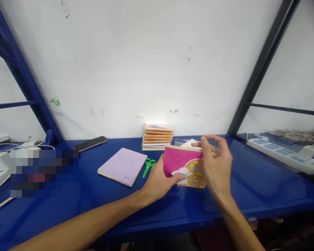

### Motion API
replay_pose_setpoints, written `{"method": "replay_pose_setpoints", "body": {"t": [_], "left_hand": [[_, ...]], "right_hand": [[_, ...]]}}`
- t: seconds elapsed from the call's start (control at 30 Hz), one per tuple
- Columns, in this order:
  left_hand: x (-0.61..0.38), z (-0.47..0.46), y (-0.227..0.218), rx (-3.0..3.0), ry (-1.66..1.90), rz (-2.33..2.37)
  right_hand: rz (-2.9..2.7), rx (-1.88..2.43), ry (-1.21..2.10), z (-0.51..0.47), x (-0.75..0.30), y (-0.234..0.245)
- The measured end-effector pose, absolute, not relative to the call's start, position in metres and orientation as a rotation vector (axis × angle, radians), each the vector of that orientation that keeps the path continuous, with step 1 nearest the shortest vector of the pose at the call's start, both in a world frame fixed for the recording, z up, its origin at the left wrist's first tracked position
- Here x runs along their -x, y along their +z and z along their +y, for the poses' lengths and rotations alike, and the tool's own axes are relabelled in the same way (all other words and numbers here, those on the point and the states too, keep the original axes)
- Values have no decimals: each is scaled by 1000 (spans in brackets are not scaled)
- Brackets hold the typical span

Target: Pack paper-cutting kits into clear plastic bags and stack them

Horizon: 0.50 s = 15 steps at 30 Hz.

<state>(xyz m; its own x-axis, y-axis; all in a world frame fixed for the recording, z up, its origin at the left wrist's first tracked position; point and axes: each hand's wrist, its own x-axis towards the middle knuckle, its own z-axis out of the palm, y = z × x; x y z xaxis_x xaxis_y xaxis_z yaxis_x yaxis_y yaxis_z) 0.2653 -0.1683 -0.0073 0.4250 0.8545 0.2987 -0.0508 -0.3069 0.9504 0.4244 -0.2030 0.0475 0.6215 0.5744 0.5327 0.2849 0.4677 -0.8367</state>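
Note:
My left hand [159,179] grips the lower left corner of a pack of coloured paper [183,165], thumb across its magenta cover with a line drawing and a cartoon label. My right hand [216,162] pinches the top right edge of the same pack with fingers curled. The pack stands tilted on the blue table [251,181]. Just left of it lie small green scissors [148,165] and a stack of sheets topped by a lilac sheet [122,165] with a drawn outline.
A pile of orange-edged paper packs [157,137] stands against the white wall. A black phone [90,143] lies at the back left. A white power strip [282,153] runs along the right. Blue and dark shelf struts rise on both sides.

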Motion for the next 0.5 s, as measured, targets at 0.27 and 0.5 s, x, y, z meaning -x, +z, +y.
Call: {"method": "replay_pose_setpoints", "body": {"t": [0.27, 0.5], "left_hand": [[-262, -164, 10, -1531, 1096, 721], [-266, -166, 7, -1452, 1077, 720]], "right_hand": [[-1043, 1133, 281, -214, -418, 59], [-1034, 1164, 381, -209, -422, 56]]}}
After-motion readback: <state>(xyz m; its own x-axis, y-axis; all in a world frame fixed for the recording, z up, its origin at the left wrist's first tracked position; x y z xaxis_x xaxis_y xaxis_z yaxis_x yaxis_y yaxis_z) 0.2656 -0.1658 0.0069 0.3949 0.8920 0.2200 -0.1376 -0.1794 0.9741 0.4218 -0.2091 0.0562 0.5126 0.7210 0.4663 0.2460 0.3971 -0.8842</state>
